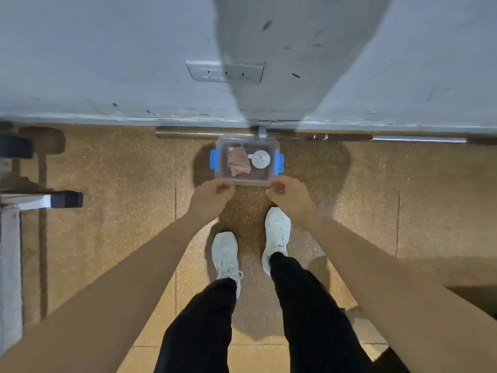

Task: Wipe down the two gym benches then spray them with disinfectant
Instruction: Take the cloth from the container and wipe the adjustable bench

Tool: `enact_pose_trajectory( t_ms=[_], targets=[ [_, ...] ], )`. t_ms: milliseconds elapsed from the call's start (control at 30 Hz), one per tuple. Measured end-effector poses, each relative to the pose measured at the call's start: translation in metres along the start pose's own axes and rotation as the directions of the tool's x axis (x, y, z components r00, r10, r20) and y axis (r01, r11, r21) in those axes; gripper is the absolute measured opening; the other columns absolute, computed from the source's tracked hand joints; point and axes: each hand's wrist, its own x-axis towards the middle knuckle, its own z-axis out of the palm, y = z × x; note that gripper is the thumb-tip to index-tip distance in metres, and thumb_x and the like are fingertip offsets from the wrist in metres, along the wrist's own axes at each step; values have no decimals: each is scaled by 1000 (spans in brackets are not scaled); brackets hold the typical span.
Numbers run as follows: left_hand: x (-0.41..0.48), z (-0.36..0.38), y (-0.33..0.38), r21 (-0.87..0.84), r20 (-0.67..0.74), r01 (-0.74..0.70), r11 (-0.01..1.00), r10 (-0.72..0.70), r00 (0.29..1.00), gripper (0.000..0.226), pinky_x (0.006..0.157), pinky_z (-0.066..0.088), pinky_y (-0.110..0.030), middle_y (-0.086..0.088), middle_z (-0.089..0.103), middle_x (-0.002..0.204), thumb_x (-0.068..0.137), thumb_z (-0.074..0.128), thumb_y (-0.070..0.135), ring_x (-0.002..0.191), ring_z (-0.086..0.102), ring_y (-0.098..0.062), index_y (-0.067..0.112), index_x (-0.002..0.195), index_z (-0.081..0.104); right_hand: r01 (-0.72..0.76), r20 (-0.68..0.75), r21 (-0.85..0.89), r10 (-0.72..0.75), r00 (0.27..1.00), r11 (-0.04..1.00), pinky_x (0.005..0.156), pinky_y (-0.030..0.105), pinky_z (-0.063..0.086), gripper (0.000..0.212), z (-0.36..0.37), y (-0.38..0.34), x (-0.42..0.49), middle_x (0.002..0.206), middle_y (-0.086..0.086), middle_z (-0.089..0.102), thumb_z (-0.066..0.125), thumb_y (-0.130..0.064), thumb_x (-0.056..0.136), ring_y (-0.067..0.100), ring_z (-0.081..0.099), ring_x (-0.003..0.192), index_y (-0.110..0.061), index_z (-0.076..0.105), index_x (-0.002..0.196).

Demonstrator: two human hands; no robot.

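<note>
A clear plastic container [246,181] with blue side clips is in front of my feet, close to the wall. Inside it lie a crumpled pink cloth [238,164] and a white spray bottle [260,159], seen from above. My left hand [213,196] is at the container's near left corner with its fingers curled on the rim. My right hand [287,193] does the same at the near right corner. At the far left edge shows a white metal frame with a black end cap [66,199], part of gym equipment.
A grey wall with a socket plate [226,72] rises right behind the container. A steel bar [204,135] lies along the wall's base. A black weight plate [16,146] sits at the left. My white shoes [225,255] stand on brown speckled floor tiles.
</note>
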Motion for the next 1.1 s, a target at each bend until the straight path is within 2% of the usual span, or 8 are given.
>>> enact_pose_trajectory(
  t_ms=[200,333,467,667,800,867,900,1100],
  targets=[
    [158,71,-75,240,92,-134,961,115,989,23,92,51,-35,4,69,118,99,60,28,106,63,-16,20,119,69,-82,-97,65,88,991,995,81,25,48,36,81,91,131,117,0,66,70,-24,90,17,63,97,-18,66,126],
    [238,96,-107,428,147,-267,863,226,963,24,81,44,-30,2,61,111,98,60,26,99,59,-19,17,119,68,-58,-233,22,61,971,998,93,29,49,38,126,142,173,116,0,68,75,-29,86,23,62,108,-20,70,122],
    [297,116,-125,601,183,-351,718,303,935,34,101,50,-46,-6,59,138,89,65,26,121,58,-31,20,123,68,13,-384,-128,-62,921,992,86,12,22,30,153,173,194,110,3,62,80,-29,84,30,52,108,-19,75,112],
    [329,136,-124,780,203,-290,555,215,955,39,110,43,-51,-11,41,155,88,73,22,136,39,-41,11,125,70,130,-515,-154,-191,835,980,89,-5,20,16,160,182,199,99,3,55,84,-21,80,24,42,100,-14,79,94],
    [328,138,-122,733,121,-261,628,257,959,40,100,44,-28,-11,57,138,93,65,5,128,52,-23,1,133,62,146,-481,-148,-200,854,978,87,-2,25,16,157,182,199,99,-5,47,83,-22,82,18,36,102,-15,78,95],
    [318,135,-115,616,90,-264,742,266,960,32,70,46,-13,-1,65,97,100,56,8,80,62,4,-3,130,61,132,-471,-146,-186,862,980,85,4,25,16,156,179,199,100,-5,47,83,-22,82,18,36,103,-15,78,96],
    [311,131,-111,540,79,-267,798,268,960,31,59,43,-15,2,61,87,102,55,10,62,55,4,-1,130,60,122,-464,-142,-174,869,982,84,6,24,17,155,177,198,101,-4,47,83,-22,82,19,38,104,-15,78,97],
    [253,108,-104,261,61,-229,938,221,973,7,66,51,-6,17,66,84,106,51,10,77,68,-1,16,108,54,21,-241,-40,-30,970,999,92,18,23,48,142,156,175,118,-6,49,77,-39,86,22,37,120,-21,66,129]
  ],
)
